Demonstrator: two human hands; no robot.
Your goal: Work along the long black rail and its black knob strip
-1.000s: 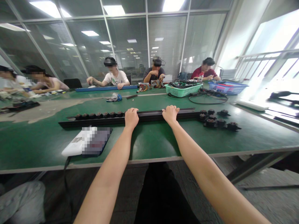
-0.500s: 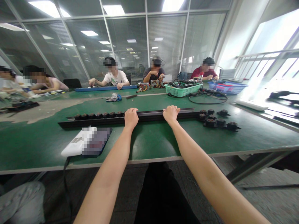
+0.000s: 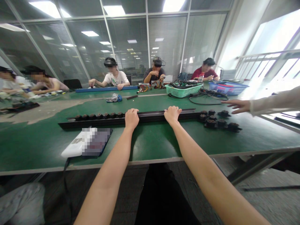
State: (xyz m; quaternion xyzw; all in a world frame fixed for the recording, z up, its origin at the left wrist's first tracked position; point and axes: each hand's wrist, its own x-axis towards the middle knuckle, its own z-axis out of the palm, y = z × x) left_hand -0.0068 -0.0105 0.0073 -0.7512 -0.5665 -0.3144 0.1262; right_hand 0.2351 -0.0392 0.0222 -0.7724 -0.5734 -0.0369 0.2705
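Observation:
A long black rail (image 3: 151, 117) lies across the green table in front of me. My left hand (image 3: 132, 118) is closed over its middle, fingers curled down behind the far edge. Farther right, my right hand (image 3: 172, 114) grips the same rail, its fingers also bent over the far side. Left of my left hand, a row of small round black parts (image 3: 106, 115) sits along the rail. More loose black parts (image 3: 212, 122) are clustered by the rail's right end. My fingertips are hidden behind the rail.
A co-worker's hand (image 3: 240, 105) reaches in from the right, near the loose parts. A white device (image 3: 73, 147) with a cable lies at the front left. Farther back are a green basket (image 3: 185, 91), a blue basket (image 3: 231, 89) and a crumpled cloth (image 3: 114, 98). Several people sit opposite.
A co-worker's hand and sleeve have come into view from the right, over the table near the loose black parts. My hands and the rail stay practically where they were.

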